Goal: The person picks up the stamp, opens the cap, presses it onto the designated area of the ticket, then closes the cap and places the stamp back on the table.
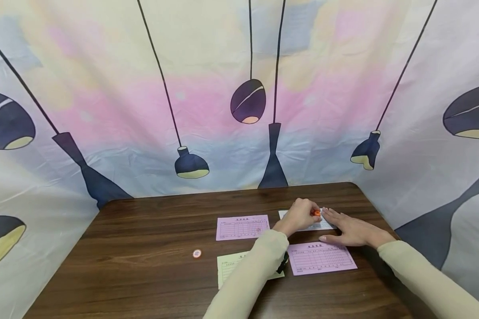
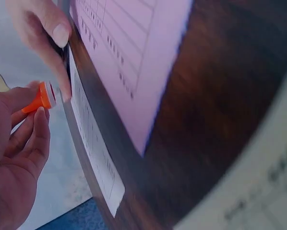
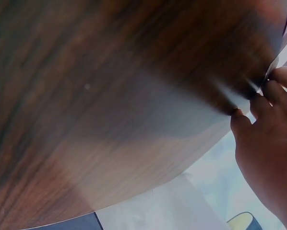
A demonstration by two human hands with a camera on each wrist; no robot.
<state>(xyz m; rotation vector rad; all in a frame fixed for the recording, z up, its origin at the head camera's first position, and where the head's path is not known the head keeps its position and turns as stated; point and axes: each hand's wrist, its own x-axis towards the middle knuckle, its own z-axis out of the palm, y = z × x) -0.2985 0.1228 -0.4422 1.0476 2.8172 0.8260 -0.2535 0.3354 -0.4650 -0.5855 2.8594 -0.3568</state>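
Note:
My left hand (image 1: 301,215) pinches a small orange stamp (image 2: 38,99) between thumb and fingers. In the left wrist view its white rim and red face point toward the white form (image 2: 98,148), with a gap between them. Beside it my right hand (image 1: 349,229) lies with straight fingers spread, fingertips on the right part of the white form and thumb by the top edge of a pink form (image 1: 321,259). In the right wrist view, the fingertips (image 3: 239,115) are down at the tabletop. Both hands cover parts of the white form.
Another pink form (image 1: 241,227) with a small red mark lies left of the white one. My left sleeve partly covers a light green form (image 1: 228,266). A small round disc (image 1: 197,253) with red print lies farther left on the dark wooden table (image 1: 143,248). Printed cloth (image 1: 223,57) hangs behind.

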